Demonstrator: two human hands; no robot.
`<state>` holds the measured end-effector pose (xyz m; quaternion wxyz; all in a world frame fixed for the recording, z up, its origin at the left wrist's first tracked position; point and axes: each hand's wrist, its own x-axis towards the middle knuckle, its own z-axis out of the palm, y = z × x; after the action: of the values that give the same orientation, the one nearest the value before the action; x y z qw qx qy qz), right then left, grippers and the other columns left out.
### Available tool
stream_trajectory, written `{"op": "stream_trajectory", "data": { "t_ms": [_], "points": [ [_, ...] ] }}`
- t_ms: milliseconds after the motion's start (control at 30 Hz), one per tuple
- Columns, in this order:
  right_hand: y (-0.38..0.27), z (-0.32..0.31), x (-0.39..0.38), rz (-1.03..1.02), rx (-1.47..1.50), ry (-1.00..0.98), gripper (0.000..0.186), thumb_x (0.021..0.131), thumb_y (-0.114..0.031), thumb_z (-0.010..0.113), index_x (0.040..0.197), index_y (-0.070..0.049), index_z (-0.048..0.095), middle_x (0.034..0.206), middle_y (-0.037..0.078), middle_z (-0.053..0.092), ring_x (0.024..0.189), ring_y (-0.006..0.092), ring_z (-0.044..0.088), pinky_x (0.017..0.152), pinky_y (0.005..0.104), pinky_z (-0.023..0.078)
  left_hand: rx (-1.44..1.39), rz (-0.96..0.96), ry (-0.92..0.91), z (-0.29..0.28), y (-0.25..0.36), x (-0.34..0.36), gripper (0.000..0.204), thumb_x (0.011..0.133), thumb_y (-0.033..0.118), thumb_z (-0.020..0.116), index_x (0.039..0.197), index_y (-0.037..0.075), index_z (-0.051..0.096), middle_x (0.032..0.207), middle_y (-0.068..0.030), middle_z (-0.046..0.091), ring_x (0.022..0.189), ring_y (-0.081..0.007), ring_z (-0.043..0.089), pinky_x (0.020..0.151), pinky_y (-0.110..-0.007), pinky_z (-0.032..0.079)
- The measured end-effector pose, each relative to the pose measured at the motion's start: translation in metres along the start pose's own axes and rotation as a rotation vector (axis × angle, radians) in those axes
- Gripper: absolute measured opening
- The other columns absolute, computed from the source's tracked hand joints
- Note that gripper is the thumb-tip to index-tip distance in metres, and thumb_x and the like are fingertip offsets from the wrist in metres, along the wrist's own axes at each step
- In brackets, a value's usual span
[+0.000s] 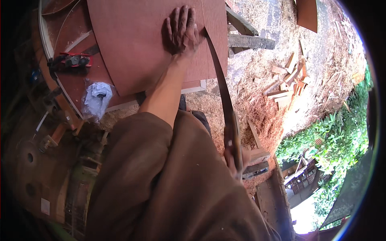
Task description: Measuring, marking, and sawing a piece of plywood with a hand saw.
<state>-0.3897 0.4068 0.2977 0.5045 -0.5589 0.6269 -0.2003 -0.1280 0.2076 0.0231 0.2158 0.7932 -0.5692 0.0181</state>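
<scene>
— What is seen at the left of the frame?

— A red tool (pixel 74 60) and a crumpled pale bag (pixel 96 100) are left on the desk (pixel 76 82), well apart from the cut, so that the working edge is kept free.

— And at the upper middle?

— A reddish-brown board (pixel 136 44) is laid flat on the desk. The left hand (pixel 181 30) is spread palm-down on it, fingers apart, just beside the blade; the board appears to be pinned this way so that it is not shifted by the strokes.

— Where is the blade held?

— A long curved saw blade (pixel 221 84) is run from the board's edge down to the lower middle, where its handle end is clasped by the right hand (pixel 233 156), fingers wrapped shut around it. The hands are kept well apart.

— And to the right?

— Sawdust (pixel 257 72) is spread over the ground, with wood offcuts (pixel 289 80) lying in a loose heap; green foliage (pixel 341 136) is seen beyond.
</scene>
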Motion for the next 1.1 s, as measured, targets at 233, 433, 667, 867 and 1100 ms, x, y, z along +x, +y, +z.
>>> {"op": "stream_trajectory", "data": {
  "t_ms": [233,433,667,867,1100],
  "points": [
    [-0.017,0.066,0.154,0.196,-0.057,-0.109,0.011,0.088,-0.008,0.066,0.085,0.003,0.064,0.058,0.007,0.049,0.054,0.0110,0.051,0.050,0.0339,0.040,-0.001,0.038,-0.077,-0.008,0.001,0.008,0.058,0.094,0.022,0.057,0.150,0.009,0.050,0.153,-0.0138,0.051,0.148,-0.0321,0.041,0.123,-0.052,0.028],
    [0.057,0.132,0.292,-0.082,0.047,0.014,0.032,0.086,-0.026,0.068,0.101,0.001,0.074,0.075,0.023,0.068,0.067,0.0361,0.069,0.066,0.0436,0.053,0.052,0.049,-0.035,-0.013,0.002,0.011,0.055,0.097,0.033,0.056,0.149,0.015,0.053,0.154,-0.0087,0.051,0.148,-0.0302,0.040,0.122,-0.052,0.029],
    [-0.002,0.116,0.262,0.010,0.001,0.018,0.030,0.085,-0.024,0.068,0.099,0.003,0.072,0.077,0.024,0.067,0.074,0.0340,0.071,0.071,0.0417,0.053,0.143,0.046,0.063,-0.003,0.006,0.003,0.047,0.098,0.037,0.053,0.143,0.024,0.061,0.149,0.0028,0.058,0.143,-0.0201,0.047,0.120,-0.046,0.028],
    [0.010,0.111,0.252,0.011,0.066,0.003,0.029,0.086,-0.022,0.070,0.098,0.004,0.070,0.071,0.021,0.064,0.063,0.0243,0.061,0.064,0.0396,0.049,0.208,0.018,-0.104,0.000,0.001,-0.005,0.050,0.095,0.040,0.056,0.143,0.028,0.061,0.151,0.0058,0.056,0.144,-0.0172,0.047,0.122,-0.043,0.022],
    [-0.039,0.007,0.036,0.153,0.048,-0.014,0.010,0.083,-0.007,0.067,0.077,0.000,0.063,0.061,0.008,0.054,0.054,0.0146,0.051,0.051,0.0333,0.040,-0.026,0.002,-0.111,-0.011,0.005,0.004,0.055,0.098,0.031,0.050,0.150,0.016,0.053,0.155,-0.0059,0.051,0.148,-0.0270,0.040,0.122,-0.052,0.025]
  ]
}}
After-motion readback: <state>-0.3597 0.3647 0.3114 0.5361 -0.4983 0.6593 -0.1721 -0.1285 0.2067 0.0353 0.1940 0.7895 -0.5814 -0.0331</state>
